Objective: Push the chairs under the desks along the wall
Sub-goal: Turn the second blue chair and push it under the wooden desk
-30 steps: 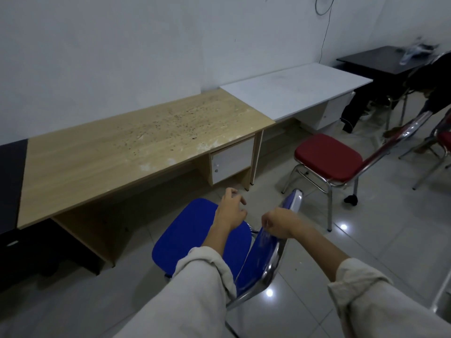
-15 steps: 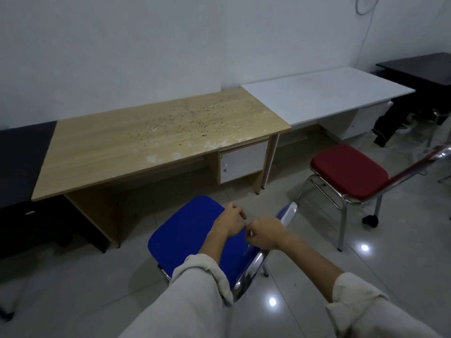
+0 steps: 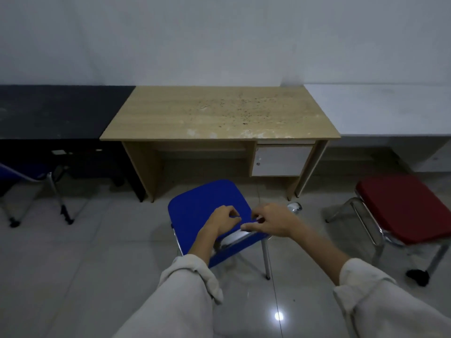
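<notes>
A blue chair (image 3: 202, 203) with chrome legs stands on the tiled floor, its seat facing the knee space of a wooden desk (image 3: 219, 115) by the wall. My left hand (image 3: 223, 222) and my right hand (image 3: 271, 222) both grip the top of the chair's backrest, close together. The seat's front edge is just short of the desk. A red chair (image 3: 402, 206) stands to the right, in front of a white desk (image 3: 380, 108).
A black desk (image 3: 56, 111) lies left of the wooden one, with another blue chair (image 3: 26, 176) partly in view at the left edge. The wooden desk has a white drawer unit (image 3: 280, 161) under its right side. Glossy floor tiles reflect a ceiling light.
The blue chair has been turned and brought square to the wooden desk. My view has swung left, so the desk is now centred and the black desk shows.
</notes>
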